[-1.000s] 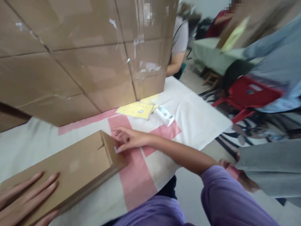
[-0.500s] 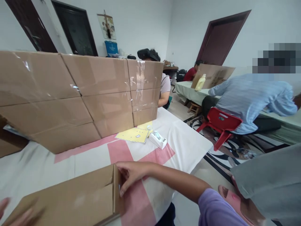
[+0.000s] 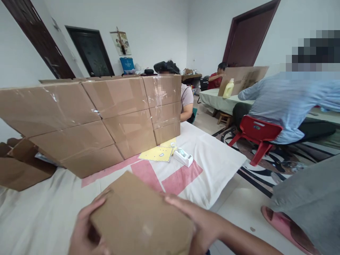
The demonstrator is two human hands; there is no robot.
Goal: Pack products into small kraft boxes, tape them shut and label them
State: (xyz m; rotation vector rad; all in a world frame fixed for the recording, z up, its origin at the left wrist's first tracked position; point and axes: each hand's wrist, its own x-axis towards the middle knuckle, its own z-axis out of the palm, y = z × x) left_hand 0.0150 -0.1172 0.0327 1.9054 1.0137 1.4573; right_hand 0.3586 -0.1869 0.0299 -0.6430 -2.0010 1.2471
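The cardboard box (image 3: 140, 216) is low in the view, over the near edge of the table (image 3: 39, 212), with its broad face toward the camera. The left hand (image 3: 86, 230) grasps its left side and the right hand (image 3: 198, 221) grasps its right side. Farther back on the table lie a yellow sheet (image 3: 156, 154) and a small white device (image 3: 183, 157), just beside each other. A wall of taped cartons (image 3: 106, 117) stands behind them.

Plain brown cardboard box (image 3: 140, 216), tilted, lifted
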